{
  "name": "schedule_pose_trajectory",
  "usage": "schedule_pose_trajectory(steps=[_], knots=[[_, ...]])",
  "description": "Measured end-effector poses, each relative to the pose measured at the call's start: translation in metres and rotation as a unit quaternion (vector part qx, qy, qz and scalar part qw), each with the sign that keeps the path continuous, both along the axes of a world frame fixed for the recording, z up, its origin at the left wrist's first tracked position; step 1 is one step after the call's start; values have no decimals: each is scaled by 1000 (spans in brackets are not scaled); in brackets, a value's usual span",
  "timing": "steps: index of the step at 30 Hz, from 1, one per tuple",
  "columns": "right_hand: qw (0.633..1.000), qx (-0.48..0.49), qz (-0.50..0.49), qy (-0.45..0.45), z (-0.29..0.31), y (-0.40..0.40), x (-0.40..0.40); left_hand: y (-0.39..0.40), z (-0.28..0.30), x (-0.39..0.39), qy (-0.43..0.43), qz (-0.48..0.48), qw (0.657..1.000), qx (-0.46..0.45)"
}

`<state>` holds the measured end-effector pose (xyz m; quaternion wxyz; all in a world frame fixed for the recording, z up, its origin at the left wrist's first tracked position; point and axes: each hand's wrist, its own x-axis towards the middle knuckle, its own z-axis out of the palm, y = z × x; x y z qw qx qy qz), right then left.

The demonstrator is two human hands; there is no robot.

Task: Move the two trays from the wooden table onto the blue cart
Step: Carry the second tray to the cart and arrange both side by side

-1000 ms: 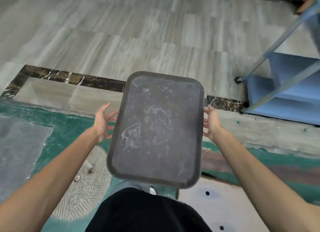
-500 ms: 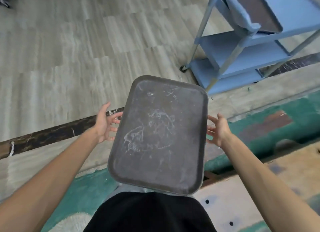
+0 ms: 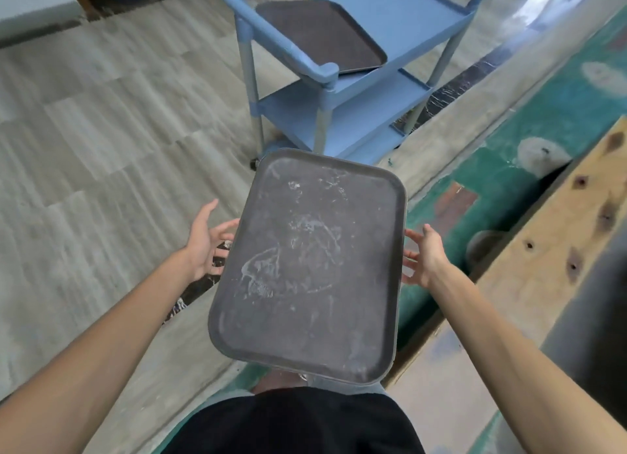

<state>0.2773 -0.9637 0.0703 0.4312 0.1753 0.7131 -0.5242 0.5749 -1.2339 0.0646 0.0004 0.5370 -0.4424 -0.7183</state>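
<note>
I carry a dark grey tray (image 3: 312, 267) with white scuff marks in front of my body, held by its two long sides. My left hand (image 3: 205, 243) supports its left edge with fingers spread under the rim. My right hand (image 3: 422, 256) does the same on the right edge. Ahead stands the blue cart (image 3: 390, 22) with three shelves. A second dark tray (image 3: 322, 34) lies on the cart's top shelf, near its left handle rail. The wooden table (image 3: 549, 260) runs along my right side.
Grey wood-pattern floor (image 3: 101, 131) stretches to the left and ahead. A green patterned rug (image 3: 509, 114) lies between the table and the cart. The cart's lower shelves (image 3: 342, 114) show nothing on them. My black shorts fill the bottom of the view.
The view has swung toward the cart, which now stands closer and fuller in frame. The wooden table has come into sight on the right. My grip on the tray is unchanged.
</note>
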Motion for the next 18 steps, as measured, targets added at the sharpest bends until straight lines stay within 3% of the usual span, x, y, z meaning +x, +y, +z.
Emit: schedule_pose_trajectory(steps=[18], knots=[[996,0,-65,55,46,-19,-301,-47,37,-344,35,-63,997,-39]])
